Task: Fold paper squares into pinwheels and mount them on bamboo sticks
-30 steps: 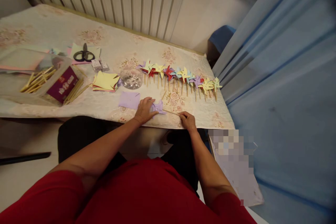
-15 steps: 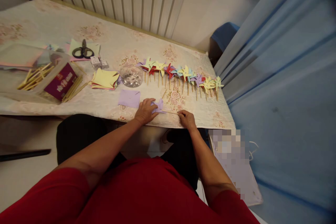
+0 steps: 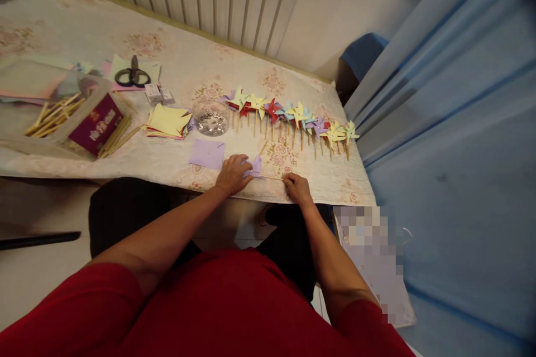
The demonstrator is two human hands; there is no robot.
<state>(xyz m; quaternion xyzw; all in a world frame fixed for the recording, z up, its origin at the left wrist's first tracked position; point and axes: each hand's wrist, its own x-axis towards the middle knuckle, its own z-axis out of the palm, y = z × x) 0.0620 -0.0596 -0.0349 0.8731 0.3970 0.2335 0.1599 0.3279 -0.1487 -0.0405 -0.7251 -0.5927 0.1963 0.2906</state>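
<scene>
Pressing lilac pinwheel (image 3: 253, 166) flat under left hand (image 3: 233, 174); right hand (image 3: 296, 187) is pinching its stick (image 3: 271, 177). Finished pinwheels (image 3: 293, 117) are lining up; paper squares (image 3: 168, 122) remaining.

On the table (image 3: 176, 67), the pinwheel row (image 3: 288, 117) lies right of the bowl (image 3: 210, 118), scissors (image 3: 133, 75) behind.

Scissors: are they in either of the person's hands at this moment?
No, the scissors lie on paper at the far left of the table, while the left hand presses a purple pinwheel and the right hand holds its stick.
</scene>
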